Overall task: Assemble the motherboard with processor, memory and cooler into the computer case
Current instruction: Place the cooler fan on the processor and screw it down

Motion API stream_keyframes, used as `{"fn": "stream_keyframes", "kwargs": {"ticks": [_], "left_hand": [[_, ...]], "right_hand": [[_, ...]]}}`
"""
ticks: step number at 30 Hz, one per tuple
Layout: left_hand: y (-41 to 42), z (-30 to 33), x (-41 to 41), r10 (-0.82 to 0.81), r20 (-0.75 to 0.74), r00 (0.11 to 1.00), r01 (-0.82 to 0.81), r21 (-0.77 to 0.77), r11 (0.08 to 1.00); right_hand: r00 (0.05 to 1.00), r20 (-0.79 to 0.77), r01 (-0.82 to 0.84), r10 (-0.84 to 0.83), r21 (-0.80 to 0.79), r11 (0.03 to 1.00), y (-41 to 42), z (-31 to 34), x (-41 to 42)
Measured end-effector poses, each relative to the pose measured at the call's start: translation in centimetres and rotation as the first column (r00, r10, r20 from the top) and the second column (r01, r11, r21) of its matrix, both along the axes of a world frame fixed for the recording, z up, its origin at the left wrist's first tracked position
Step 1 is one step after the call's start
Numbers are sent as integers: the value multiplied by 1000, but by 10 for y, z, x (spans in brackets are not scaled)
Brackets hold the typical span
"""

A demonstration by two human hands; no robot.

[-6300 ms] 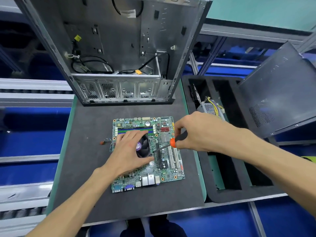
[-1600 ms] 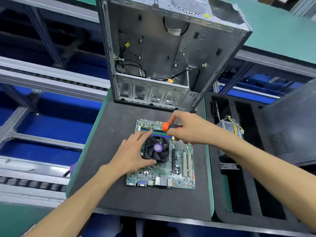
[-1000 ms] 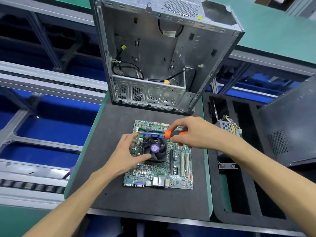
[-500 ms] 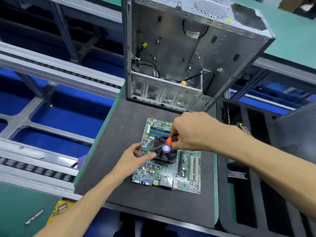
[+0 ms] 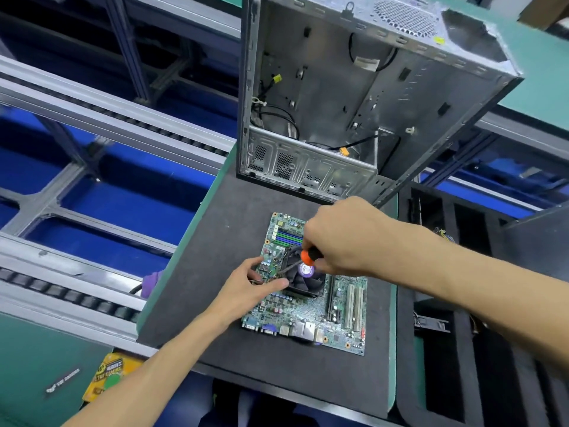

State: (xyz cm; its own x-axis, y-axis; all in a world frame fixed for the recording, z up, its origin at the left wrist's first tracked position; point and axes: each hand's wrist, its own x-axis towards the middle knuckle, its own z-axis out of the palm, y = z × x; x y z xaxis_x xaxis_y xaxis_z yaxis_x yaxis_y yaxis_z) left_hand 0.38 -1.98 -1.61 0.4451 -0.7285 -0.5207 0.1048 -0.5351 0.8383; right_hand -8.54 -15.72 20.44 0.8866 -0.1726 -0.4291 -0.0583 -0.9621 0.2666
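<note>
In the head view the motherboard lies flat near the middle of the dark mat, its long axis running from the near edge toward the open computer case standing at the far edge. The right hand grips a screwdriver whose shaft slants down and left to the cooler's far-left corner, while the left hand presses thumb and fingers against the cooler's left side. The driver tip and the screw are hidden among blurred parts; the processor cannot be seen under the cooler.
</note>
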Motion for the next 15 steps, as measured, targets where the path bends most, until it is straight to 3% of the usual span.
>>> {"fn": "stream_keyframes", "kwargs": {"ticks": [5, 8, 10, 12, 13, 15], "left_hand": [[-2, 0, 1, 25, -36, 999, -24, 19, 1000], [1, -1, 1, 62, -49, 997, -61, 37, 997], [2, -2, 1, 64, -66, 996, -61, 38, 997], [3, -2, 2, 69, -82, 994, -66, 39, 997], [2, -2, 2, 67, -82, 994, -64, 38, 997], [2, -3, 1, 56, -90, 994, -54, 33, 998]], "right_hand": [[885, -81, -464, 458, -110, 879, 14, 6, 12], [837, -166, -538, 521, -79, 839, 13, 5, 22], [914, -180, -368, 364, 12, 930, 10, 0, 29], [962, -271, 72, -23, 169, 983, 1, -2, 40], [892, -367, 366, -263, 248, 897, -6, -4, 42], [608, -569, 778, -553, 288, 558, -19, -9, 44]]}}
